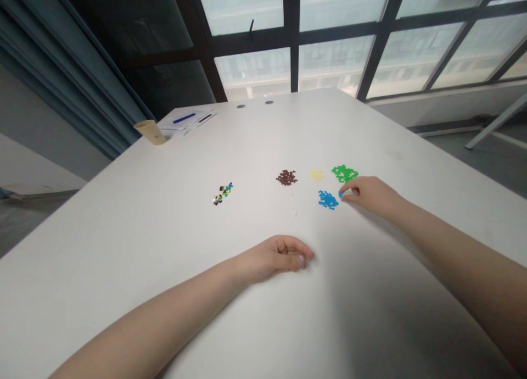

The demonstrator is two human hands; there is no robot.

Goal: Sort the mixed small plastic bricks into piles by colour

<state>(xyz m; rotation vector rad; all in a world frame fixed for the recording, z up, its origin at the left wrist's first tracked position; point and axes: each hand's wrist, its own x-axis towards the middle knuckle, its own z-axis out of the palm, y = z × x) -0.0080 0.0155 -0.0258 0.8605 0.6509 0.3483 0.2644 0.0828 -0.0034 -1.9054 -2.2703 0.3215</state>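
On the white table lie several small heaps of tiny plastic pieces. My right hand reaches in from the right, and its thumb and forefinger pinch a small blue piece at the edge of the blue heap. Just above that hand sit the green heap and a pale yellow heap. Further left are a dark brown heap and a mixed-colour heap. My left hand rests on the tabletop, fingers curled closed, holding nothing, below the heaps.
A tan paper cup lies tilted at the table's far left edge, next to papers with a blue pen. Two round grommets sit near the far edge. Large windows and a blue curtain stand beyond the table.
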